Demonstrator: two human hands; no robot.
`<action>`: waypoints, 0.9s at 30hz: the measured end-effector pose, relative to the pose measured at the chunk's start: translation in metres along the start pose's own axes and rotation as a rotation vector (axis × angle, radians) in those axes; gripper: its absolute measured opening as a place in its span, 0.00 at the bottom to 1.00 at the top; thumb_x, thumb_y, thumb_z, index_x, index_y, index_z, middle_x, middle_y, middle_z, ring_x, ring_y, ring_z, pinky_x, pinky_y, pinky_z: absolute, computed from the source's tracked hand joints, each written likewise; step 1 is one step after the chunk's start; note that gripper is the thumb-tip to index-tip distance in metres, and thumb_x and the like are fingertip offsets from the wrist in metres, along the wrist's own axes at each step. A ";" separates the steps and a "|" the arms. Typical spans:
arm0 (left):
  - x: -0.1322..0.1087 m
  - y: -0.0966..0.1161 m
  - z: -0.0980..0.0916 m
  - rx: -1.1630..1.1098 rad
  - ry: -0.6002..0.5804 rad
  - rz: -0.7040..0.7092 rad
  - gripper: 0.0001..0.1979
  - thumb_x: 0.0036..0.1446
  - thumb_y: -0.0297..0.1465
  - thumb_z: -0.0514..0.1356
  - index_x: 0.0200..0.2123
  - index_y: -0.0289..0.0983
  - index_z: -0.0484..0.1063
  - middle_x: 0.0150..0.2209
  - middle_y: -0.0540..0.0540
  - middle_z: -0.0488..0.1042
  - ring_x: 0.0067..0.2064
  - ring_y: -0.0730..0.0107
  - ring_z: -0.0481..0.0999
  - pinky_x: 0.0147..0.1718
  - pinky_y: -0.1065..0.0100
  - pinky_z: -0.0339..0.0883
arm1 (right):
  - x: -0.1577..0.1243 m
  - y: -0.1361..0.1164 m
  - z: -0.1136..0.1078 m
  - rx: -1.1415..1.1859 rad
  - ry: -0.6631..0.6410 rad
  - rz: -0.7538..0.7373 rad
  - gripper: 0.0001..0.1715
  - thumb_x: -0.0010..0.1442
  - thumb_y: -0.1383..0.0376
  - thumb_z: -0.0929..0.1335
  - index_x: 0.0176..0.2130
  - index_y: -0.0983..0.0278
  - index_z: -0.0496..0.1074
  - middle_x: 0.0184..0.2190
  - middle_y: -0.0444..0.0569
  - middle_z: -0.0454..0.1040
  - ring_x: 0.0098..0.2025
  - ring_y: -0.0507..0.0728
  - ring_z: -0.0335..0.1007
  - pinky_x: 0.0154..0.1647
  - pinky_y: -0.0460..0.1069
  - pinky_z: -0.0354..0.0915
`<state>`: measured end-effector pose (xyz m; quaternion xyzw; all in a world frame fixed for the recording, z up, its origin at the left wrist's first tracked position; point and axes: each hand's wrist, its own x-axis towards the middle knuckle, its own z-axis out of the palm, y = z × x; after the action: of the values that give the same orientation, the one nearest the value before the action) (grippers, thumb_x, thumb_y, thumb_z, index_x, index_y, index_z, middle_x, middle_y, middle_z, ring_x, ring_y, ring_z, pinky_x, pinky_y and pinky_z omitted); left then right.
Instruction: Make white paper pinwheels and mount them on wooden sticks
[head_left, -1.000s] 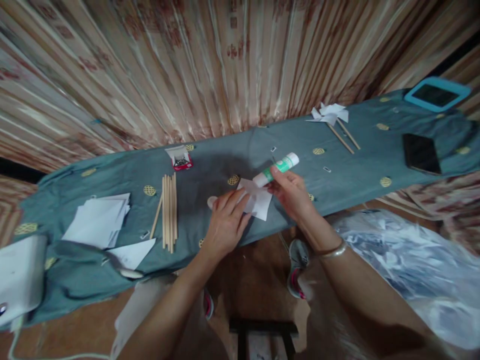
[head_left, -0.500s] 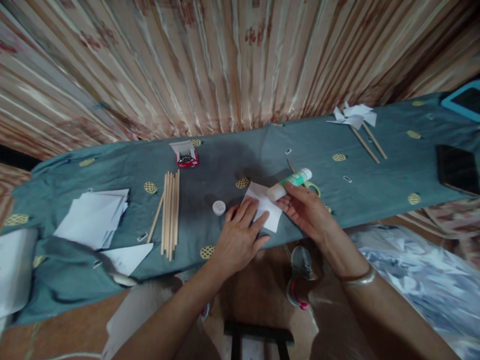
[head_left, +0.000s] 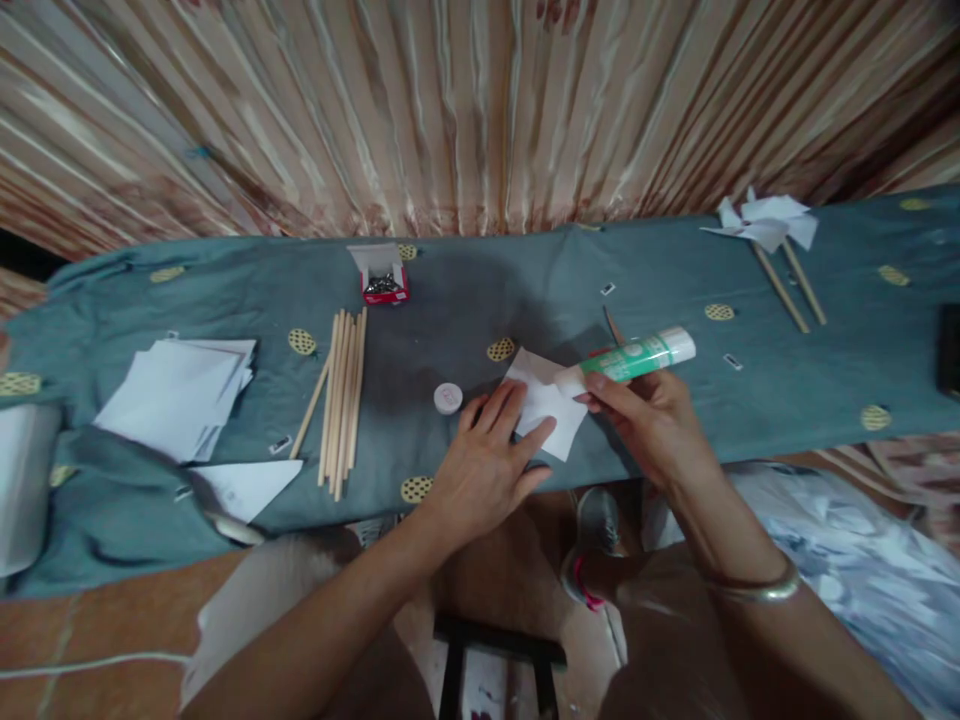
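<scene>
1. One cloth-covered table [head_left: 660, 275]: the work sits near its front edge. I'd shift it slightly inward if the cloth rucks or the paper overhangs.
2. Left hand [head_left: 476, 475]: palm down, fingers spread, fingertips over the sheet's left side. Good anchor, I'd say. Press flat, fingertips clear of the glue path.
3. Right hand [head_left: 656, 415]: pinching the glue between thumb and fingers, around its white end. Light grip should do; too much push may drag paper.
4. Sheet [head_left: 568, 418]: white, on the cloth between both hands, left fingers over it. Best stroke is probably away from the anchoring fingers, so it doesn't buckle.
5. Glue [head_left: 634, 358]: green-white tube, tilted, white end over the sheet. Contact: can't tell. Thin, even coat advised.
6. Pointed tool [head_left: 613, 325]: partly behind the glue, type unclear. Mind the knuckles.
7. Cap [head_left: 448, 398]: left of the sheet, near left fingertips. Don't knock it.
</scene>
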<state>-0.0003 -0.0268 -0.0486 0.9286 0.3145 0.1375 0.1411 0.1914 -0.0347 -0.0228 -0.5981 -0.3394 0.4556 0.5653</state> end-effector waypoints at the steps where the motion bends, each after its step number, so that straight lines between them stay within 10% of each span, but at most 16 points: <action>1: 0.000 0.000 0.000 0.000 0.000 -0.001 0.26 0.58 0.41 0.59 0.58 0.41 0.63 0.63 0.32 0.58 0.66 0.46 0.54 0.57 0.46 0.54 | 0.000 0.000 0.000 -0.033 -0.015 -0.018 0.18 0.42 0.55 0.77 0.30 0.61 0.73 0.25 0.42 0.74 0.26 0.51 0.69 0.29 0.47 0.68; 27: 0.001 0.002 0.001 -0.044 0.017 -0.002 0.23 0.59 0.40 0.58 0.56 0.41 0.65 0.64 0.34 0.58 0.66 0.48 0.53 0.59 0.45 0.49 | -0.006 0.007 0.001 -0.919 -0.028 -0.376 0.19 0.59 0.48 0.66 0.35 0.61 0.70 0.27 0.48 0.75 0.28 0.57 0.69 0.29 0.51 0.59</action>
<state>0.0015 -0.0283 -0.0484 0.9237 0.3137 0.1521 0.1588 0.1871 -0.0408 -0.0290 -0.7077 -0.6148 0.1568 0.3108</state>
